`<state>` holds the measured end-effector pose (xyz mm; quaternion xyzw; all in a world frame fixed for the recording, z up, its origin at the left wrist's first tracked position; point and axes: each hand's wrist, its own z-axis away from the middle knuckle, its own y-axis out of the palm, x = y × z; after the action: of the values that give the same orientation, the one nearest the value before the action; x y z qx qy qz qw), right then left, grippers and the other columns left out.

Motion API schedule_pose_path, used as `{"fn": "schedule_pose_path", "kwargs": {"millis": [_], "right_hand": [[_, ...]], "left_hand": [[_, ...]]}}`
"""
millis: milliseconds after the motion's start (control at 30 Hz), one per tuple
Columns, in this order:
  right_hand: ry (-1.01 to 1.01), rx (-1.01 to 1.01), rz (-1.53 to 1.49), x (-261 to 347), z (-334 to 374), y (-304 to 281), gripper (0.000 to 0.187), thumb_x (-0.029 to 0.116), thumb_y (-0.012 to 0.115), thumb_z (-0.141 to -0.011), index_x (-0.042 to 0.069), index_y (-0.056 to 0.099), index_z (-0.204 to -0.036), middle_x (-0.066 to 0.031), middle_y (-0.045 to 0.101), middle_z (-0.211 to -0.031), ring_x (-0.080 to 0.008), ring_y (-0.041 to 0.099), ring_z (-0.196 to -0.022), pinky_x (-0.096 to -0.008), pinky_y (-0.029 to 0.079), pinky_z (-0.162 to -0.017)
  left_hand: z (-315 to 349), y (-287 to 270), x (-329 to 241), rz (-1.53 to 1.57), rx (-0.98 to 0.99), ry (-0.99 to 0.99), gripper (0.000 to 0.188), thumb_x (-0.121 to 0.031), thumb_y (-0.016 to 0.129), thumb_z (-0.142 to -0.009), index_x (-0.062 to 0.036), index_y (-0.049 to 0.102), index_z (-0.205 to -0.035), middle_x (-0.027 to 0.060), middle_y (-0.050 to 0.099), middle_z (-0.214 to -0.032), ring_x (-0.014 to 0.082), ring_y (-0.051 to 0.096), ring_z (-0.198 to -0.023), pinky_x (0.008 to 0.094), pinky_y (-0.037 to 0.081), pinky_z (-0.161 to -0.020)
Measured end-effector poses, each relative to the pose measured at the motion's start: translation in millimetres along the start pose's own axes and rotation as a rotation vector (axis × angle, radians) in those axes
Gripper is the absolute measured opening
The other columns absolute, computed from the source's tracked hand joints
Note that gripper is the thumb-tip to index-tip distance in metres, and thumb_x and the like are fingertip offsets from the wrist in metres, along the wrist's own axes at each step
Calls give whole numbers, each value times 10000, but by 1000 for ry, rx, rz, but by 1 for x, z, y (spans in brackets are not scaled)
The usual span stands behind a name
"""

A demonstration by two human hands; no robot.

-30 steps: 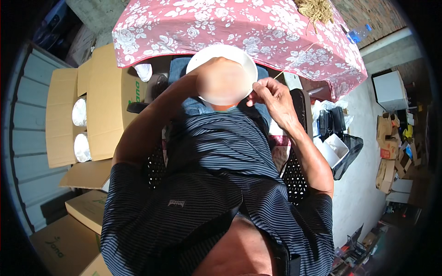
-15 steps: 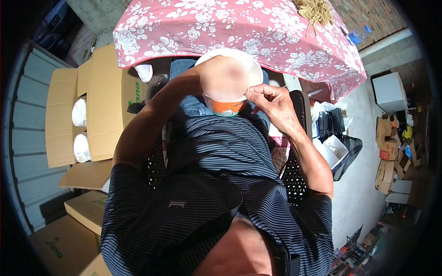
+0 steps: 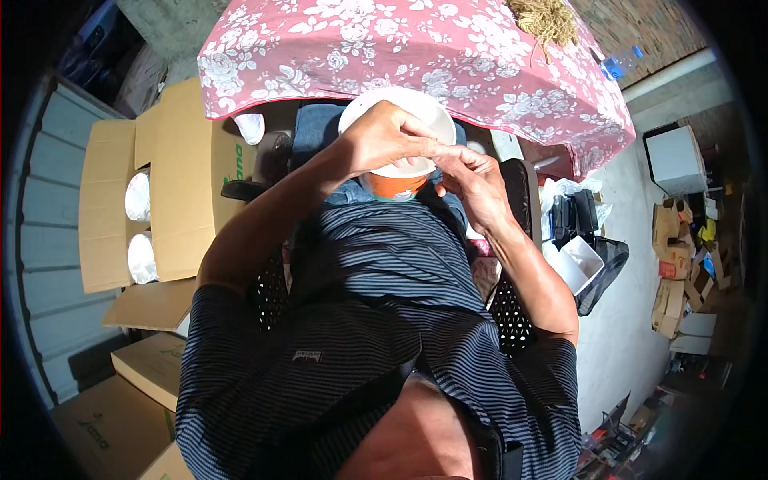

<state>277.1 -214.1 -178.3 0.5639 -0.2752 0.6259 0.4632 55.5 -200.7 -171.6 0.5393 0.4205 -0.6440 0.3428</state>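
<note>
A white tub (image 3: 434,112) with an orange printed outside rests in my lap, between my thighs in blue jeans (image 3: 312,132). My left hand (image 3: 388,140) reaches across the mouth of the tub, its thumb and fingers pinched. At the tub's right rim its fingertips meet those of my right hand (image 3: 476,180), whose thumb and forefinger are pressed together as well. Whatever lies between the fingertips is too small to make out. Behind the left hand, much of the tub's inside is hidden.
A table with a pink floral cloth (image 3: 336,60) stands just beyond the tub, a bundle of tan fibres (image 3: 548,22) on it. Open cardboard boxes (image 3: 184,172) flank me on the left. To the right are a black bag (image 3: 602,280) and a white container (image 3: 580,264) on the floor.
My left hand, over the tub's mouth before, has moved right so its fingertips now meet the right hand's. The right hand has shifted slightly and stays pinched.
</note>
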Motion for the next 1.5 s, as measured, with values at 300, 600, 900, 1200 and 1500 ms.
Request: {"fn": "schedule_pose_path", "kwargs": {"millis": [300,600,900,1200,1500], "right_hand": [[-78,-23,444,18,12,9,242,130,602,-1025,-31,616,-1207,5,567,-773,-88,553,-684,-268,500,-671],[-353,3,956,79,70,-23,245,4,625,-964,3,552,-1198,-134,665,-816,-233,664,-723,-370,513,-674],[-697,158,1011,91,54,-58,269,-195,516,-779,3,686,-846,-99,605,-863,-235,638,-822,-353,511,-732],[-346,-7,887,53,62,-52,188,-68,607,-870,-24,730,-1006,-109,625,-915,-197,618,-878,-331,484,-770],[-15,-116,703,31,63,-52,241,225,832,-905,-1,754,-881,0,634,-794,-66,533,-741,-262,448,-664]], "left_hand": [[-10,12,10,95,-60,197,229,-160,739,-963,38,759,-1075,113,771,-1003,131,704,-888,285,571,-825],[-20,22,-22,427,336,57,272,-110,729,-956,78,613,-1114,141,735,-894,192,740,-759,288,581,-698],[-40,44,-42,41,618,-2,219,-154,773,-914,55,715,-948,114,736,-822,140,689,-628,264,533,-639],[-39,47,-20,158,516,30,218,-143,707,-974,70,727,-933,90,707,-787,110,646,-635,241,516,-627],[-40,62,-10,59,376,85,263,-190,700,-994,43,723,-875,71,696,-752,111,642,-622,251,516,-596]]}}
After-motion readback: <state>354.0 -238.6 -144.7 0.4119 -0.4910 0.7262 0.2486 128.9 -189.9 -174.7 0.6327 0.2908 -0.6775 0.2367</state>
